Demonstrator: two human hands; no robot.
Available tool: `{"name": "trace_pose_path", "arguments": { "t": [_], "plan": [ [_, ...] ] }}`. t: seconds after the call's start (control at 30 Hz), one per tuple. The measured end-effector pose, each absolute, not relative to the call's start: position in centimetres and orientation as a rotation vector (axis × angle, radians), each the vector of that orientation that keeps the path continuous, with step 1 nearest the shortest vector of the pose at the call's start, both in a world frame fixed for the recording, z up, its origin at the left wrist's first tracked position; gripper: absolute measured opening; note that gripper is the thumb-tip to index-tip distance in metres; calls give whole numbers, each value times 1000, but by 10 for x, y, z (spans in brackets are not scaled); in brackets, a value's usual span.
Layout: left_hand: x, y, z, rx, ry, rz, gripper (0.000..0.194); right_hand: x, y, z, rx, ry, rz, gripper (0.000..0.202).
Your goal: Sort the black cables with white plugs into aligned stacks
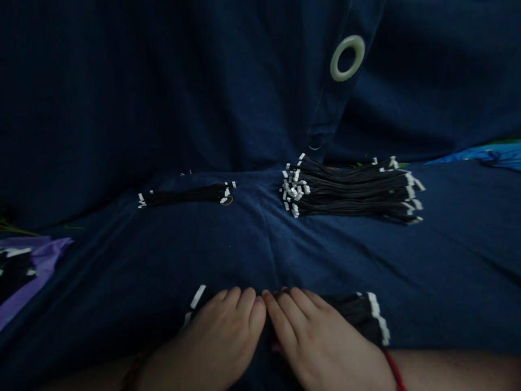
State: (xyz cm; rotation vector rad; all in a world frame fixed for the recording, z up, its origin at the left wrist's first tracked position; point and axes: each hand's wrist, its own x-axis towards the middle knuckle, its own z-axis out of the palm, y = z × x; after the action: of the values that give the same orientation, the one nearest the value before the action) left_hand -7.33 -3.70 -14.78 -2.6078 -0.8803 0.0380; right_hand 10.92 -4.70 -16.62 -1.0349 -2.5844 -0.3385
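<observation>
At the bottom centre, a bundle of black cords with white end pieces (pixel 358 315) lies across under both hands. My left hand (pixel 220 336) is closed over its left part, fingers curled and knuckles up. Beside it, my right hand (pixel 313 331) is closed over the middle of the same bundle. The index fingers nearly meet, and the palms hide most of the cords. White tips show beyond each hand; on the right they line up in a row. A red band (pixel 394 369) circles my right wrist.
Dark blue cloth (pixel 252 244) covers the surface and rises behind. A thin bundle of similar cords (pixel 187 195) lies at centre left, by a small yellow loop (pixel 227 201). A thicker pile (pixel 345 190) lies right of it. Purple plastic (pixel 44 260) holds more cords. A pale ring (pixel 347 58) is above.
</observation>
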Motion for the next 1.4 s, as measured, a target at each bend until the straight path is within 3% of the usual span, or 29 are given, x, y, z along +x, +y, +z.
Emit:
{"name": "trace_pose_path", "arguments": {
  "t": [0.3,0.47,0.57,0.63,0.77,0.9,1.1,1.2,1.4],
  "plan": [
    [-71,-40,-133,-2659,-911,52,31,113,-42,-156,-988,-2674,-301,36],
    [-76,-43,-112,-2521,-781,-321,36,138,-25,-123,-980,-2645,-565,25],
    [-83,-47,-106,-2515,-632,-398,37,172,8,-94,-1167,-2531,-820,14],
    [-82,-45,-111,-2587,-588,-369,35,200,38,-76,-1415,-2437,-819,12],
    [-65,-28,-129,-2870,-690,-229,29,251,101,-58,-1690,-2395,-635,30],
    [-52,-20,-132,-3123,-1103,-40,30,285,147,-71,-1793,-2464,-515,46],
    [-57,-16,-133,-3211,-1090,-154,32,304,173,-112,-1844,-2526,-427,46],
    [-68,17,-134,-3015,-1134,-217,34,304,170,-119,-1789,-2521,-492,48],
    [-144,137,-121,-2413,-1685,-80,46,300,165,-132,-1679,-2392,-736,53]
  ]
}}
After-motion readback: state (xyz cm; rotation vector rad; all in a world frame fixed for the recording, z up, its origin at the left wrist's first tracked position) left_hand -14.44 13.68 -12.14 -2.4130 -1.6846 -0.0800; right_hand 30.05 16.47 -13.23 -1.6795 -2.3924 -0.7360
